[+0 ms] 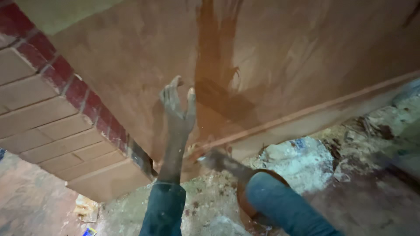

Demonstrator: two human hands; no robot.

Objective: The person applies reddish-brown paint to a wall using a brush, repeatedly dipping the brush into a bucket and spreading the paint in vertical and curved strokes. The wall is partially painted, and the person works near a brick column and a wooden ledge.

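My left hand point(177, 109) is stretched out to the brown plastered wall point(306, 52), fingers spread and holding nothing; its fingertips are at or near the surface. Just to its right a dark wet streak point(214, 65) runs down the plaster. My right hand point(218, 161) is lower, near the foot of the wall, and blurred by motion. A pale tip shows at its left end, but I cannot make out whether it grips a tool. Both arms wear blue sleeves.
A brick pillar point(48, 118) with red edges and tan faces juts out on the left. A raised ledge point(315, 111) runs along the base of the wall. The rough floor point(302, 166) is covered in mortar rubble, with scraps point(87, 209) at the lower left.
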